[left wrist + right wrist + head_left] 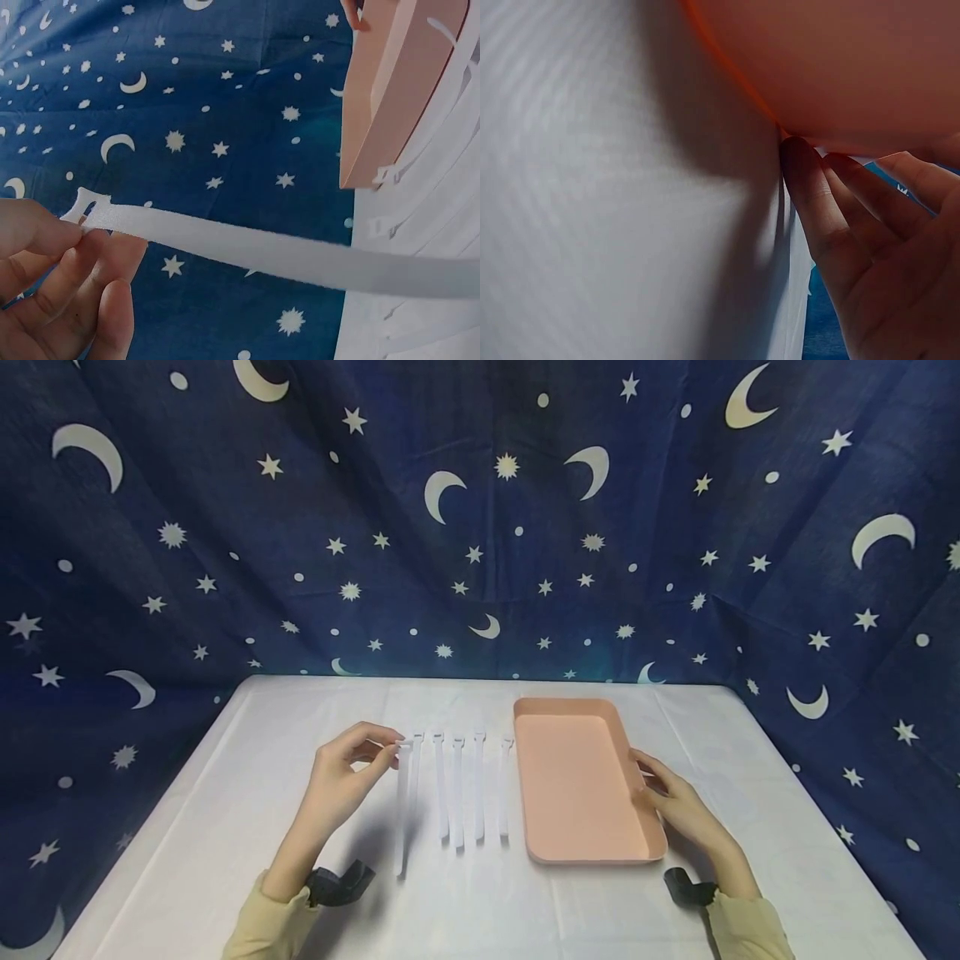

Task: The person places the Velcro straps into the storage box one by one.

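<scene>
Several white straps (459, 789) lie side by side on the white tablecloth, left of a pink tray (527, 827). My left hand (358, 760) pinches the far end of the leftmost white strap (404, 806) and lifts it off the cloth; in the left wrist view that strap (247, 247) runs from my fingers (71, 247) toward the table. My right hand (660, 789) holds the tray's right rim, thumb over the edge. In the right wrist view the fingers (840, 217) press against the tray's outer wall (832, 67).
The table (300, 893) is draped in white cloth, and a dark blue curtain with moons and stars (480, 527) closes off the back and both sides. The tray is empty. Black wrist straps (337, 883) sit on both forearms.
</scene>
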